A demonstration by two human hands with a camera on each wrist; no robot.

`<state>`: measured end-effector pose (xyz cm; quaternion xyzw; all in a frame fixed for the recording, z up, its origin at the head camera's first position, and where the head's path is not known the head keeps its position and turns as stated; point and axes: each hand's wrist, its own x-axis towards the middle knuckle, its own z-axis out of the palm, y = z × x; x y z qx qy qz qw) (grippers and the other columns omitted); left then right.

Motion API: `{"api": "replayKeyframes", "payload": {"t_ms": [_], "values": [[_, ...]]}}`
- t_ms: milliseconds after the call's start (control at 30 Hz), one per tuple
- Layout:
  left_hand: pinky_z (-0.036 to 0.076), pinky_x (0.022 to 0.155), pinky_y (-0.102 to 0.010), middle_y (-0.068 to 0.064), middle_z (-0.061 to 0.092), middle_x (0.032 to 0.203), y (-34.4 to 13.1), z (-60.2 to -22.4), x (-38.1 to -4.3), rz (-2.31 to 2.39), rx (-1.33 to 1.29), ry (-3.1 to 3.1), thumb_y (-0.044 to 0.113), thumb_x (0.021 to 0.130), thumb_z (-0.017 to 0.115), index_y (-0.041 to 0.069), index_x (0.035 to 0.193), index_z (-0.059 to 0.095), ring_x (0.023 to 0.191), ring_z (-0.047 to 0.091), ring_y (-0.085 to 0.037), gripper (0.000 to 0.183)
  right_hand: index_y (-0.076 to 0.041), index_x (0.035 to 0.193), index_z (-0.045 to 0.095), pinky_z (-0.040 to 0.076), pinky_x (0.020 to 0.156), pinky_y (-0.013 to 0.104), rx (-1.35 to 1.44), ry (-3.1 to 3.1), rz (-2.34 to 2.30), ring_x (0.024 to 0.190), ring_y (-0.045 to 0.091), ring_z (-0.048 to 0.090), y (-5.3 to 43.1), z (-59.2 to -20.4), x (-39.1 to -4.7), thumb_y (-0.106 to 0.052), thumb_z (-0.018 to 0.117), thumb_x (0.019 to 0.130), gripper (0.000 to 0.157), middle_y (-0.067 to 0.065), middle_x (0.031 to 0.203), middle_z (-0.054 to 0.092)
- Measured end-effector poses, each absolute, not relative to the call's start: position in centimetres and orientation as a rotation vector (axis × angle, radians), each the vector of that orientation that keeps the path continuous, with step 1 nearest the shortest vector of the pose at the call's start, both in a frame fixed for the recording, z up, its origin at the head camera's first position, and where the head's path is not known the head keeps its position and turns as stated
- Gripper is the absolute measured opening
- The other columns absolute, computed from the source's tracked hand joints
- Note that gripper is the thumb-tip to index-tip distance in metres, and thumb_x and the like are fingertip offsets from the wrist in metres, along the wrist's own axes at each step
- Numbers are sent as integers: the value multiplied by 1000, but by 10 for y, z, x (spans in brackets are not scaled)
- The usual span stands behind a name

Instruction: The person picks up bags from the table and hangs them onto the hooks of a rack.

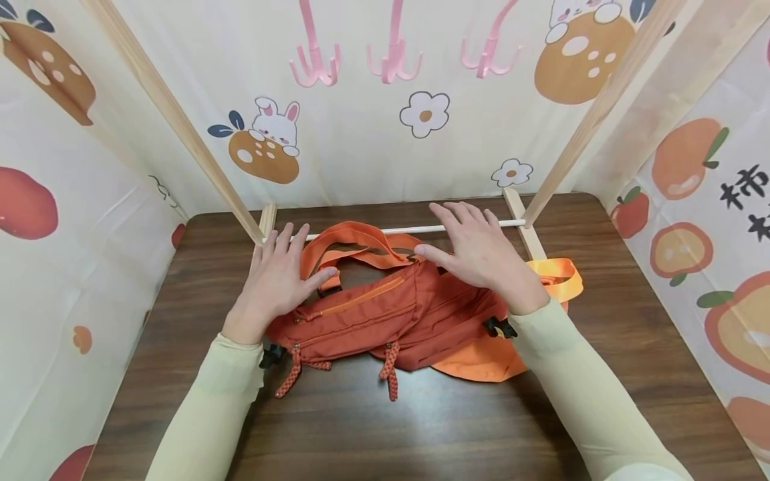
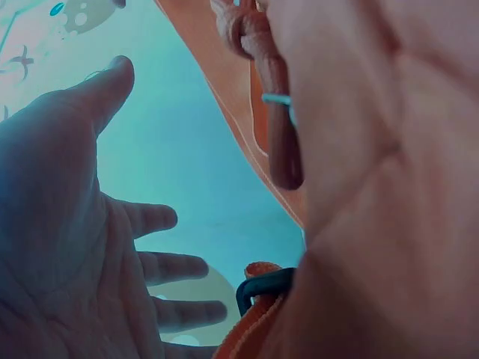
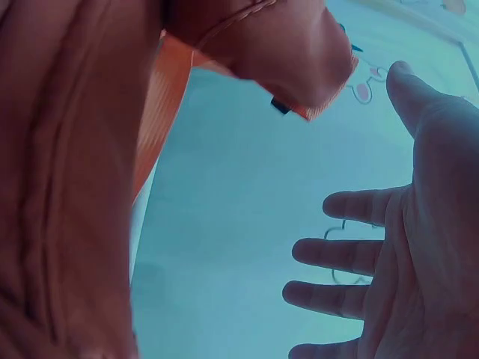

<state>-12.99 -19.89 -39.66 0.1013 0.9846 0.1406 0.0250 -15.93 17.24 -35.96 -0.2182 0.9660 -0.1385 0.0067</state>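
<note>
"First entry?"
"Bag (image 1: 355, 327), rust-red, braided zip pulls (image 1: 391, 357); lies on the bench (image 1: 433, 441), between the grips."
"Grips?"
"Left grip (image 1: 273, 280), at the bag's left end: fingers straight, holding nothing. Right grip (image 1: 481, 254), over its right part: fingers extended, likewise unfilled. Contact with the bag: cannot tell."
"Adjoining?"
"Orange strap (image 1: 355, 230), looped at the rear; black buckle (image 1: 499, 327), right side."
"Beyond?"
"White rod (image 1: 427, 229), wooden posts (image 1: 178, 123); three pink hooks (image 1: 394, 63) before printed cloth (image 1: 361, 147)."
</note>
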Motion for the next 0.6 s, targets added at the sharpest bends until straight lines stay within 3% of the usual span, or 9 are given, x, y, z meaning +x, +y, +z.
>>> {"api": "replayKeyframes", "payload": {"t_ms": [300,600], "values": [[26,118,-70,-29,29,166,-202,-394,-136,478,309,3000,73,101,50,1,167,24,149,30,-56,100,-17,167,33,26,119,66,-734,2974,-390,150,39,36,147,-350,-167,-89,32,95,103,14,163,41],[35,115,-66,-35,36,159,-207,-391,-142,495,289,2897,55,108,53,-7,164,25,145,39,-54,88,-15,165,37,32,116,63,-765,2904,-355,147,37,43,120,-341,-178,-88,34,95,101,13,161,46]]}}
